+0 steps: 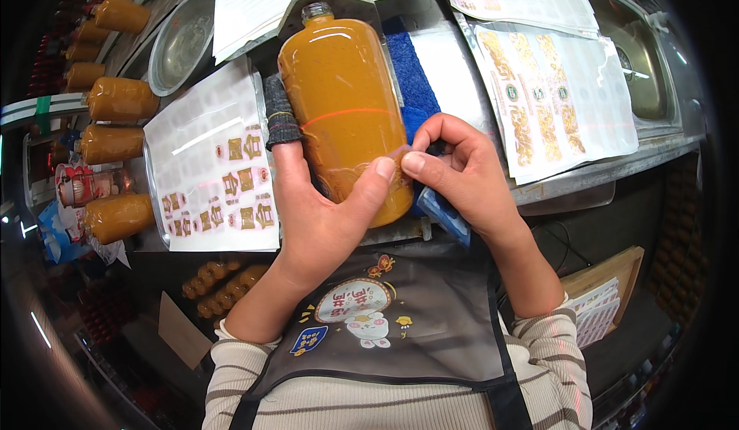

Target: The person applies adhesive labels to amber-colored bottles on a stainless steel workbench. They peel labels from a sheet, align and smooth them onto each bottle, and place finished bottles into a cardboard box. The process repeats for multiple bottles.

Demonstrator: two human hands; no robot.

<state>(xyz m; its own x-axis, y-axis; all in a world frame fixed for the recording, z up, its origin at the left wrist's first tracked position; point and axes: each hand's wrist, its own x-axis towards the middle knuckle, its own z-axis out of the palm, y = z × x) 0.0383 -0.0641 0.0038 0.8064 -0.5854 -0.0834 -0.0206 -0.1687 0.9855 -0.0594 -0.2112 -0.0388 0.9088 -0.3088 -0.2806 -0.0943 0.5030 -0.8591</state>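
A large amber-brown bottle with a threaded neck lies on its side, its base towards me. Along its left side rests my left hand, with a dark knitted cover on one finger and the thumb on the bottle near its base. My right hand pinches the edge of a thin, translucent pinkish film at the bottle's lower right; the thumbs nearly meet. Under my right hand is a blue-and-white item, partly hidden. Sheets of gold and pink decals lie left of the bottle, and sheets with gold dragon-like decals lie right.
A blue cloth lies beside the bottle. A metal bowl stands at the upper left, near a row of amber bottles. A sink is at the upper right. A wooden tray with printed sheets sits below right.
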